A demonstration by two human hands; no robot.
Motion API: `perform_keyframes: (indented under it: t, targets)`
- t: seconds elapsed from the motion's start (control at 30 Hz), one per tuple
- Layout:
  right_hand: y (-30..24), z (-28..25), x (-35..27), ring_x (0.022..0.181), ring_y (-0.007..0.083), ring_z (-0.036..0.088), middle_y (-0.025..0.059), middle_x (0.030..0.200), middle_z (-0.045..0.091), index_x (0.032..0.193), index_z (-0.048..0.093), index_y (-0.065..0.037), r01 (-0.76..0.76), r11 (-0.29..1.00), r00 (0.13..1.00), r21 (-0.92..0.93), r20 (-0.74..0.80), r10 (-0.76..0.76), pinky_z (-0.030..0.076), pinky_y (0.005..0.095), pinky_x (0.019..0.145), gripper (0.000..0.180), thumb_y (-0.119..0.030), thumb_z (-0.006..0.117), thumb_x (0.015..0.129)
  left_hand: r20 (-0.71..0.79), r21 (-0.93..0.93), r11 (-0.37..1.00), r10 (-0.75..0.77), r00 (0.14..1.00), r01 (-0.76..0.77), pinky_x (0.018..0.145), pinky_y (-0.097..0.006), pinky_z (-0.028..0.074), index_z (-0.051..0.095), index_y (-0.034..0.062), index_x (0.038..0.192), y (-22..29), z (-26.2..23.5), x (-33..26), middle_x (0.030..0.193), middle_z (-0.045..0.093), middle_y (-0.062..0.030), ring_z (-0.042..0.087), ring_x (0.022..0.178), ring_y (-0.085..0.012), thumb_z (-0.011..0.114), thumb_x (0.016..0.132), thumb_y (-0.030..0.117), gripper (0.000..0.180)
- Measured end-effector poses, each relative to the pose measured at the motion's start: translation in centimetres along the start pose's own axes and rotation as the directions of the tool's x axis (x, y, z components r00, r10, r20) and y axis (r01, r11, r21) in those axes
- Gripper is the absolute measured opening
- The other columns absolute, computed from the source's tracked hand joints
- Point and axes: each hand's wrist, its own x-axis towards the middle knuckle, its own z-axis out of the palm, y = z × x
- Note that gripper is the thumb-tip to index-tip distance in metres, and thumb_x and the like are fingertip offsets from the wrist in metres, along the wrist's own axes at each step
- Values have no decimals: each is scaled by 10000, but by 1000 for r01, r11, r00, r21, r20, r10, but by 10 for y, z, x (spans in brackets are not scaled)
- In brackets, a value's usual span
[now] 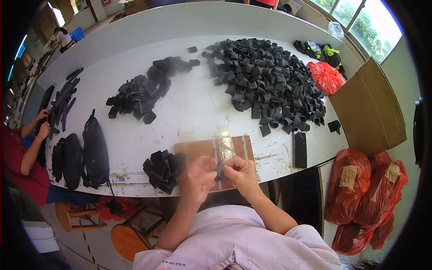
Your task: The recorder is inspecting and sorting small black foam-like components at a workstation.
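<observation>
Over a brown board (193, 147) at the table's front edge, my two hands meet around a small black piece (219, 172), which looks like a folded strip or loop of cloth. My right hand (243, 176) pinches it between thumb and fingers. Curled and slightly blurred, my left hand (199, 176) closes on its other side; the fingers hide part of the piece. Beside my left hand lies a small pile of flattened black pieces (161, 171). A strip of shiny clear tape (226, 148) runs across the board.
A big heap of black loops (270, 81) covers the far right; a smaller black pile (139, 92) lies left of centre. A black phone (299, 150) sits right of the board. Cardboard (371, 105) and red bags (351, 184) stand right. A co-worker's hands (43, 123) handle black strips at left.
</observation>
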Motion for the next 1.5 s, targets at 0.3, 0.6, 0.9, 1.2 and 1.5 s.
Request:
perform_keyframes:
  t: [0.3,0.6,0.9,1.2,1.5]
  targets:
    - [-24,-8,2,496,33,327,-62,596,441,759,580,-61,-540,654,828,529,473,301,265,177,419,111,-148,604,824,-76,861,436,620,781,-262,446,-144,336,552,-39,788,-15,21,-5,667,570,-29,487,547,-2,521,752,-93,72]
    - [-92,5,23,523,14,296,-72,600,394,708,519,-70,-84,990,898,112,440,27,227,175,446,273,-285,542,875,288,-569,812,50,956,129,319,-186,232,487,-25,989,36,34,-5,816,570,-160,342,330,-48,362,846,-49,192]
    - [-46,1,44,517,13,290,-78,587,364,718,534,-98,-245,931,830,271,556,56,249,166,451,250,-292,544,876,-48,-236,970,-63,997,50,347,-182,236,548,51,966,23,13,7,723,575,-44,310,355,-36,500,858,39,118]
    - [-49,-3,34,684,120,483,40,818,518,923,564,7,551,776,832,-306,128,-540,390,217,531,318,-291,601,819,405,872,-42,620,672,-487,731,-235,439,544,-3,1083,45,43,9,933,591,-114,560,811,-160,558,803,10,281]
    - [-64,3,14,696,218,515,95,845,512,1026,551,-42,547,767,837,-337,244,-490,428,311,628,417,-200,719,680,456,858,-69,559,692,-510,681,-243,457,640,12,848,48,46,10,799,636,-79,593,736,-151,633,730,-18,122]
